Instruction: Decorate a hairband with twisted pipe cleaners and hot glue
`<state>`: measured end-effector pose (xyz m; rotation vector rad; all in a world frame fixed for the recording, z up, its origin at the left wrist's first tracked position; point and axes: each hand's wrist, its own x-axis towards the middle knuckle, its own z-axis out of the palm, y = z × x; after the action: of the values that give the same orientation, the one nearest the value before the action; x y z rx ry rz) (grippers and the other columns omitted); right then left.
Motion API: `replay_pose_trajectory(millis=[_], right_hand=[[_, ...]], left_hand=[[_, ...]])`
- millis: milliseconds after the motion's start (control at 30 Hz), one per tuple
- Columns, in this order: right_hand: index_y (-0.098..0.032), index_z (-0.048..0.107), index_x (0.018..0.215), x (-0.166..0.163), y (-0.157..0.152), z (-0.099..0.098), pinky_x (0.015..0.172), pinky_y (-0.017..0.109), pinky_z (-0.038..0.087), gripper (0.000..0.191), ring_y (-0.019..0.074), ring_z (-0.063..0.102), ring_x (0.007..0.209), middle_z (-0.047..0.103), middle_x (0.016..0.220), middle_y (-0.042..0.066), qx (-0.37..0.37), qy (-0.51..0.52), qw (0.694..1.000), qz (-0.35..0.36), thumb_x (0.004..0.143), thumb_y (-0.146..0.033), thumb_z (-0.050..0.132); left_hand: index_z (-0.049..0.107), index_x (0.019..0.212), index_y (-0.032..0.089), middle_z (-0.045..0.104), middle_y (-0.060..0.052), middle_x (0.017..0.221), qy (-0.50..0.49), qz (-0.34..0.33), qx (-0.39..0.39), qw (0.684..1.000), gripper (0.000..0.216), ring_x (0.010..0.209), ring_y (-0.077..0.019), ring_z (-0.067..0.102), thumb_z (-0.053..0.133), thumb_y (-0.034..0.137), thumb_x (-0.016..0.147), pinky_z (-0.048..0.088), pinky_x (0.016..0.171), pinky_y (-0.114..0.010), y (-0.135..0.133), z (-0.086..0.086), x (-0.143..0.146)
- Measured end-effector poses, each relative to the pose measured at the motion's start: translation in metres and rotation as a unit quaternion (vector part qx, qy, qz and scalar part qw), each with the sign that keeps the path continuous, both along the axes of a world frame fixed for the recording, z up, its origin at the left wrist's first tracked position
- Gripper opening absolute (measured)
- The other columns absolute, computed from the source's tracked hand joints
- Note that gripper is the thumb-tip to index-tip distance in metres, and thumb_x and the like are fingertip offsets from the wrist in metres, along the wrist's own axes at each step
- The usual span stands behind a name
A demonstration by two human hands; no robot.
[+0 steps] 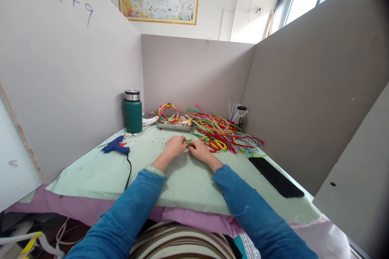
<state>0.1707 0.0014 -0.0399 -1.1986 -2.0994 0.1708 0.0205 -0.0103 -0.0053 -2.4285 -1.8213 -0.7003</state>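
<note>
Both my hands meet over the middle of the table, fingertips pinched close together. Between them shows a small bit of green pipe cleaner [189, 141], mostly covered by the fingers. My left hand [175, 146] is closed on it from the left, and my right hand [199, 149] grips it from the right. Just behind and right of my hands spreads a large heap of colourful pipe cleaners [217, 129]. A metal tray [174, 127] behind my hands carries rings of twisted, many-coloured strands [168, 107] and small pieces I cannot make out.
A blue glue gun [116, 145] lies at the left, its black cord running toward the front edge. Behind it stands a green bottle [133, 115]. A black flat pad [276, 177] lies at the right. A black-lidded jar [241, 116] stands behind the heap. Grey partitions [194, 71] enclose the table.
</note>
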Motion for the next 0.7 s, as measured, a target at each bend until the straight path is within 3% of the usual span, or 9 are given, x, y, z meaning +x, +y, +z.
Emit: replay_pose_trajectory(millis=[300,567,700], right_hand=[[-0.019,0.052,0.063,-0.0022,-0.0088,0.008,0.043,0.02,0.032,0.017,0.0089,0.04,0.041,0.045,0.048,-0.005,-0.151,0.148,0.974,0.086,0.077,-0.025,0.045],[-0.018,0.054,0.067,0.0002,-0.0007,0.0019,0.051,0.021,0.032,0.018,0.0108,0.044,0.055,0.051,0.059,-0.003,-0.057,0.113,0.987,0.096,0.077,-0.032,0.05],[-0.017,0.057,0.069,0.0007,-0.0004,0.0007,0.055,0.022,0.032,0.017,0.0117,0.046,0.059,0.054,0.061,-0.002,-0.007,0.051,0.997,0.066,0.08,-0.027,0.049]], left_hand=[[0.068,0.095,0.023,0.07,-0.008,0.096,-0.005,0.019,0.004,1.0,0.029,0.091,-0.0188,0.062,0.042,0.027,0.084,0.043,0.076,-0.025,-0.0006,0.0004,-0.0014],[0.068,0.098,0.022,0.069,-0.008,0.097,-0.008,0.016,0.0,1.0,0.03,0.091,-0.019,0.062,0.042,0.027,0.083,0.044,0.077,-0.025,0.0026,-0.0023,-0.0019],[0.067,0.098,0.024,0.069,-0.008,0.098,0.011,0.009,0.001,1.0,0.03,0.092,-0.0201,0.062,0.042,0.026,0.083,0.044,0.078,-0.027,0.0046,-0.0053,-0.0028]])
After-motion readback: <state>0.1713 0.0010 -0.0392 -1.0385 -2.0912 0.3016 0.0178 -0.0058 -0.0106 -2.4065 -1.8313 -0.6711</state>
